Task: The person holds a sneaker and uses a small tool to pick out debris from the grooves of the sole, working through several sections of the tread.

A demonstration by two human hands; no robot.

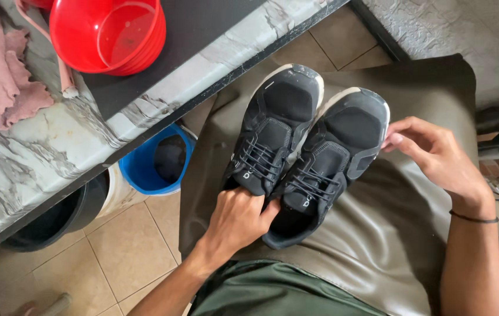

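Observation:
Two black sneakers with white soles lie side by side on an olive-brown cushioned seat [402, 228], toes pointing away from me. My left hand [238, 221] grips the heel openings of both, fingers tucked into the left shoe [273, 131] and thumb at the right shoe [331, 158]. My right hand [431, 155] touches the outer toe edge of the right shoe with its fingertips. A thin black band circles my right wrist.
A marble-patterned counter [56, 152] stands at left, carrying stacked red bowls [109, 35] and a pink cloth [3, 76]. Under it sit a blue bucket [150, 169] and a dark bucket [56, 219] on beige floor tiles. A grey textured surface is at top right.

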